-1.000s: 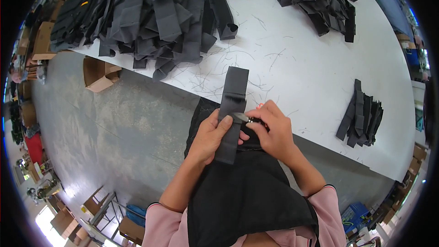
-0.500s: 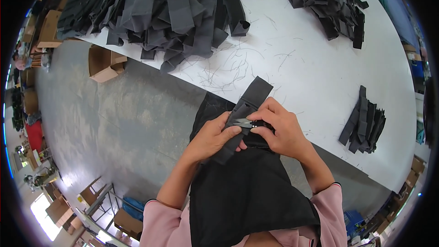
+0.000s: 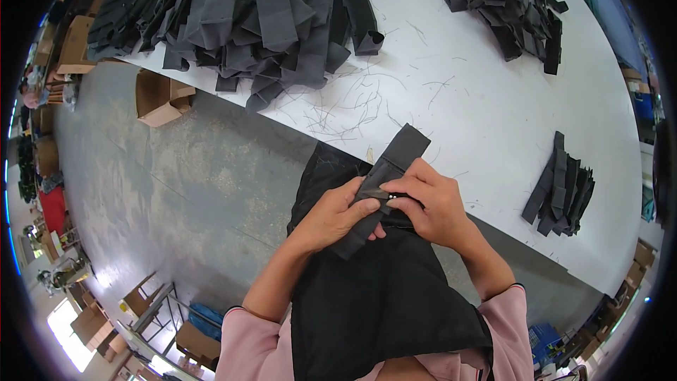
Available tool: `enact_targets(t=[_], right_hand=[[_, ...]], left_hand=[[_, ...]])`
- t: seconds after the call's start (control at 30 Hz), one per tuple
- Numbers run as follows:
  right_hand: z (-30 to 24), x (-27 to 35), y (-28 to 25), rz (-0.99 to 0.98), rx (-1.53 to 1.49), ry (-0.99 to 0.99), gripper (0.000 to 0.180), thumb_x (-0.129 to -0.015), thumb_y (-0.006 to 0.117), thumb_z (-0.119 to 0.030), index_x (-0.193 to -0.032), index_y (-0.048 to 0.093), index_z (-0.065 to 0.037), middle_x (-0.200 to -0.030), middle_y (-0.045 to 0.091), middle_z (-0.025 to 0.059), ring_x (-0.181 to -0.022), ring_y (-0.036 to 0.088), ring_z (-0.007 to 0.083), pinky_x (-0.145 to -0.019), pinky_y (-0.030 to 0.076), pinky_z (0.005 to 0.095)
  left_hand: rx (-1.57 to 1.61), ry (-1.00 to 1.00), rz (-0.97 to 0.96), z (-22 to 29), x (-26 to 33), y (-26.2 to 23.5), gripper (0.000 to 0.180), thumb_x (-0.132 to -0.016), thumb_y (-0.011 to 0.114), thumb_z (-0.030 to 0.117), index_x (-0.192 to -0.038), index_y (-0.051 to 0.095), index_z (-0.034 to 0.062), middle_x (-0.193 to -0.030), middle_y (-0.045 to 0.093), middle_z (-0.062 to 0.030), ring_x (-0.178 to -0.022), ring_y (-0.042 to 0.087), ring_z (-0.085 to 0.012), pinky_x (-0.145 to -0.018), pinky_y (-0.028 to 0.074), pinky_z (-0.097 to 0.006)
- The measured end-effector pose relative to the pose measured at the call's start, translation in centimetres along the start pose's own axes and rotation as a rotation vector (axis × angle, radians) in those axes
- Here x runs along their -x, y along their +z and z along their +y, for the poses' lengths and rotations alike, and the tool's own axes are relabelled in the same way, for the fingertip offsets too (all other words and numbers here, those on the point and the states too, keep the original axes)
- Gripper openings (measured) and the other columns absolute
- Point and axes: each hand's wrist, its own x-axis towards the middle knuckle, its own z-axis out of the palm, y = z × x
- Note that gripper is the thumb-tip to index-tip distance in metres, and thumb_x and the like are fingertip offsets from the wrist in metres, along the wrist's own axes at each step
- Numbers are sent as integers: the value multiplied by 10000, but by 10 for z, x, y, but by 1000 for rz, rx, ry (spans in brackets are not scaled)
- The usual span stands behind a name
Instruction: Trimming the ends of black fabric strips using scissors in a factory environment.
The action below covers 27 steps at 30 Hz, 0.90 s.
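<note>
I hold a dark fabric strip point(image 3: 384, 187) between both hands, just off the near edge of the white surface point(image 3: 479, 99). My left hand point(image 3: 337, 213) pinches its lower half, my right hand point(image 3: 430, 201) grips its middle (with a small metal tool point(image 3: 377, 192) against it); its upper end tilts over the surface.

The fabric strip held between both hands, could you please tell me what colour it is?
The fabric strip is plain dark grey, seen best in the head view.

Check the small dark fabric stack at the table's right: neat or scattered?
Neat: the small dark fabric stack lies in one overlapped bundle on the white table.
</note>
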Motion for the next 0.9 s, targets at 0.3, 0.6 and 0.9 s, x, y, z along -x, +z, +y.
enact_targets(t=[0.3,0.6,0.9], right_hand=[[-1,6,6,135,-22,12,223,-700,679,0,-915,650,-52,-764,515,64,-605,543,204,-516,431,282],[1,16,9,202,-17,71,241,-689,684,29,-911,644,-59,-761,484,68,-592,489,204,-551,437,282],[-4,26,20,49,86,69,266,-682,706,-37,-932,622,-78,-788,490,57,-624,534,212,-533,425,313]], left_hand=[[2,24,66,-1,-3,1,286,-954,488,188,-1153,442,-13,-812,644,-129,-700,642,-155,-625,520,-247],[515,194,259,-4,-22,-16,356,-952,485,327,-1169,398,58,-1039,592,-136,-867,600,-179,-714,555,-363],[499,209,317,14,-34,-16,374,-951,471,369,-1180,407,81,-1037,596,-115,-840,594,-164,-673,550,-337]])
